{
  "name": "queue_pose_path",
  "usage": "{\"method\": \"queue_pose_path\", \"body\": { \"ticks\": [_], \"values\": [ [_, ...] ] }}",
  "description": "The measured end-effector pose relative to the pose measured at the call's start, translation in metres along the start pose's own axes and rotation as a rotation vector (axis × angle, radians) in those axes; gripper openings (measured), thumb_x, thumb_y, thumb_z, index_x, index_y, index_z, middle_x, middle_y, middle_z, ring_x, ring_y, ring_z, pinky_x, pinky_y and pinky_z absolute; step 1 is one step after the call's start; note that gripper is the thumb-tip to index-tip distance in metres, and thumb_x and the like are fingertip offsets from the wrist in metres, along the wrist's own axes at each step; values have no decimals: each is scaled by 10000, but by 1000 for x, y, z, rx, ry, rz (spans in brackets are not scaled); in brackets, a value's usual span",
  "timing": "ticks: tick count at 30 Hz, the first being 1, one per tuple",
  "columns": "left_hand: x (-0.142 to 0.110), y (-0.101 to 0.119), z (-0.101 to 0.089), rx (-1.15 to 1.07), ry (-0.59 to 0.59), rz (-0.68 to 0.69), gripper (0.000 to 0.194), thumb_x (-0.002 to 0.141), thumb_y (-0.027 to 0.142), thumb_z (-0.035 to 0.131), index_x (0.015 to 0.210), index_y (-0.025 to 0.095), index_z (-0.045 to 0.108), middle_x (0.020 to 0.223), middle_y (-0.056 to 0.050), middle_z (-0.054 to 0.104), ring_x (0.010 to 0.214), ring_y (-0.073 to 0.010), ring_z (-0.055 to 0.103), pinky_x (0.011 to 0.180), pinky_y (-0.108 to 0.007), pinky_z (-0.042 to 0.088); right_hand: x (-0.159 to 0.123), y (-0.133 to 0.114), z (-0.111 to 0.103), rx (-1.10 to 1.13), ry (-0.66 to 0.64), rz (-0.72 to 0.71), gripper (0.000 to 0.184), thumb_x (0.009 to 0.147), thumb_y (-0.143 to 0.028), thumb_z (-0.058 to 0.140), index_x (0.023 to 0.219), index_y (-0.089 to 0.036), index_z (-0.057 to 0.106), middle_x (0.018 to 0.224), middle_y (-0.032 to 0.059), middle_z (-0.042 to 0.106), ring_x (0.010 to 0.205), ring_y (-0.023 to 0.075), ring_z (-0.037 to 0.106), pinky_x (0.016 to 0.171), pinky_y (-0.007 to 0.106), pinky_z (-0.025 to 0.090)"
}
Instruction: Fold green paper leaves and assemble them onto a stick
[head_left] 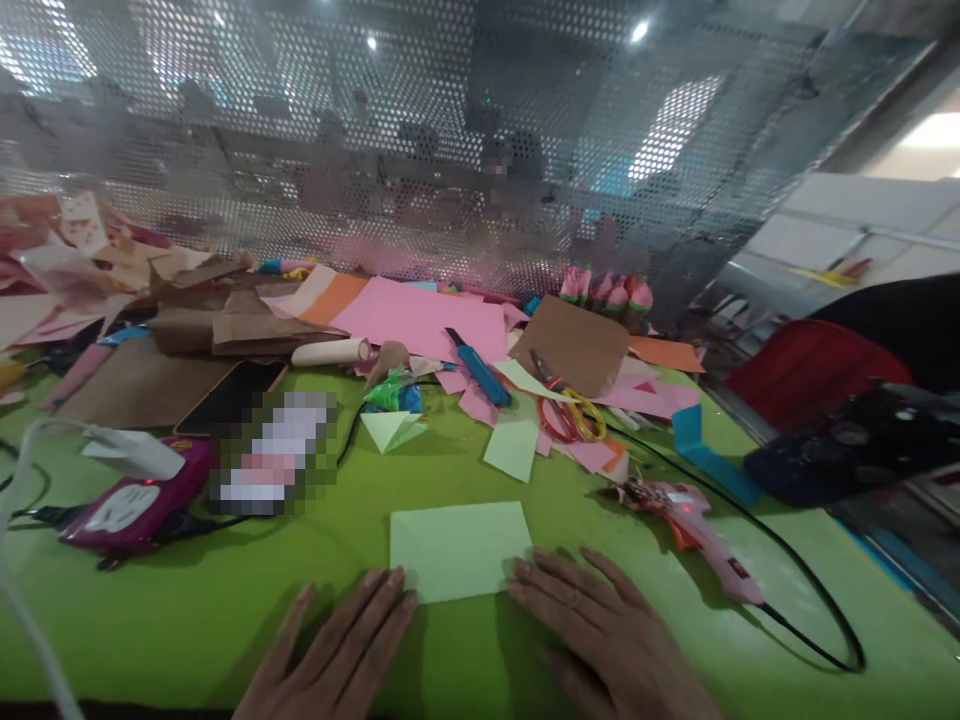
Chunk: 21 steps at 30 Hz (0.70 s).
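Note:
A pale green sheet of paper, folded into a rectangle, lies flat on the green tabletop in front of me. At its left edge rests my left hand, fingers stretched out with the tips touching the lower left corner. My right hand lies on the opposite side, its fingers extended and the fingertips at the paper's lower right edge. Neither hand grasps anything. Beyond the sheet are a smaller pale green paper piece and a folded green paper bit.
A pink glue gun with a black cable lies at the right. Behind are scissors, a blue utility knife and pink paper. Leftward are a purple power strip and phones, one blurred. A perforated metal screen stands behind.

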<state>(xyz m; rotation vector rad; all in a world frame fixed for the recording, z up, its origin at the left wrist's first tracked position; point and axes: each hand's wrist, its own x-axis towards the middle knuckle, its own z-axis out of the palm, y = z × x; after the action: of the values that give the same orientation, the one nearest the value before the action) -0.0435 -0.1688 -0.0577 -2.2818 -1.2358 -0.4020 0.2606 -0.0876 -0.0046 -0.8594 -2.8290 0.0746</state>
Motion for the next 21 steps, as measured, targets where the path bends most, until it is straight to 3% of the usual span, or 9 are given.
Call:
{"method": "queue_pose_path", "body": {
  "ticks": [3, 5, 7, 9, 11, 14, 17, 21],
  "values": [
    [-1, -8, -4, -20, 28, 10, 390, 905, 350, 423, 1239, 234, 589, 1312, 10, 602, 1312, -181, 407, 1181, -425, 43, 10, -2, -5, 69, 78, 104, 358, 876, -249, 569, 1232, -289, 583, 1171, 37, 691, 1084, 217, 615, 931, 371, 446],
    [6, -12, -8, -72, 25, 9, 379, 899, 379, 445, 1215, 239, 599, 1283, 7, 626, 1166, -174, 552, 1152, -365, 193, 20, 1, -10, 98, 101, 237, 352, 861, -288, 598, 1213, -268, 593, 1170, 71, 676, 1071, 243, 604, 903, 395, 461],
    [20, -13, -13, -152, -17, -50, 381, 872, 385, 498, 1212, 240, 590, 1261, -16, 640, 1098, -197, 604, 1041, -360, 372, 32, 6, -13, 112, 82, 323, 522, 815, -387, 653, 1302, -251, 522, 1276, 100, 601, 1152, 283, 539, 945, 448, 433],
    [36, -13, -17, -239, -48, -144, 446, 849, 369, 539, 1270, 219, 538, 1298, -61, 610, 1130, -238, 589, 963, -397, 449, 40, 11, -14, 138, 35, 354, 668, 758, -487, 688, 1344, -242, 479, 1310, 108, 568, 1182, 304, 502, 968, 471, 413],
    [53, -11, -20, -313, -88, -213, 561, 830, 322, 566, 1361, 197, 437, 1360, -87, 552, 1198, -269, 538, 974, -446, 445, 45, 11, -15, 157, -1, 374, 691, 737, -509, 700, 1339, -248, 484, 1296, 95, 573, 1177, 299, 495, 974, 460, 407],
    [74, -7, -19, -414, -173, -262, 649, 806, 241, 589, 1411, 226, 355, 1420, -70, 489, 1283, -283, 446, 1044, -510, 373, 47, 4, -16, 168, -3, 410, 636, 740, -403, 726, 1317, -250, 505, 1250, 79, 591, 1143, 278, 505, 963, 427, 412],
    [90, -5, -16, -481, -224, -287, 624, 795, 169, 590, 1383, 236, 392, 1372, -56, 534, 1264, -276, 458, 1063, -532, 339, 47, -4, -19, 191, 16, 462, 599, 742, -250, 710, 1306, -242, 509, 1187, 75, 608, 1088, 258, 533, 919, 400, 436],
    [104, -6, -19, -450, -251, -269, 653, 745, 46, 579, 1356, 225, 433, 1173, -71, 620, 1122, -274, 539, 1010, -521, 387, 49, -10, -21, 288, 48, 515, 566, 724, -137, 650, 1270, -229, 534, 1201, 72, 603, 1104, 248, 539, 936, 394, 427]
  ]
}}
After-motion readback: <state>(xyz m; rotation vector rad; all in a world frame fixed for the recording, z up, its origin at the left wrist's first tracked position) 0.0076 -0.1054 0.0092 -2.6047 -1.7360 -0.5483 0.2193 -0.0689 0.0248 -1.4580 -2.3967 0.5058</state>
